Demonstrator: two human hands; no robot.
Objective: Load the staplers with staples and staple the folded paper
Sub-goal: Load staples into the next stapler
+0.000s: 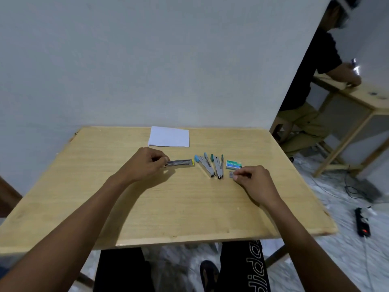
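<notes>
Okay, starting with the only container: got a small teal staple box (233, 165) lying flat just beyond the right fingertips. Can't tell if it's open or what's inside. Got a short grey staple strip (231, 175) right at those same fingertips, between them and the box.

Curling the right hand (255, 180) with thumb and forefinger tips against the strip. Honestly can't tell whether that's a real pinch or just a touch.

Gripping the back end of a yellow-tipped stapler (181, 162) with the left hand (145, 163), fingers wrapped round it. Looks like a slim shiny metal bar running out from the fingers toward the right hand, low over the table (168, 207).

Between the two sets of fingertips, got a blue-capped stapler (205, 165) and a green-capped stapler (217, 167). Both splayed open in a narrow V with bare metal rails showing. Parked just beside each other, hinge ends pointing back toward the near edge.

Beyond the left fingers, got the folded paper (169, 137): flat white rectangle, crisp edges, sitting right at the far edge by the wall.

Pale wood-grain top, smooth, straight edges. Loads of bare wood on the wrist side of both hands, and to the left of the left fingers too. Much tighter past the fingertips, with the wall right behind the paper.
</notes>
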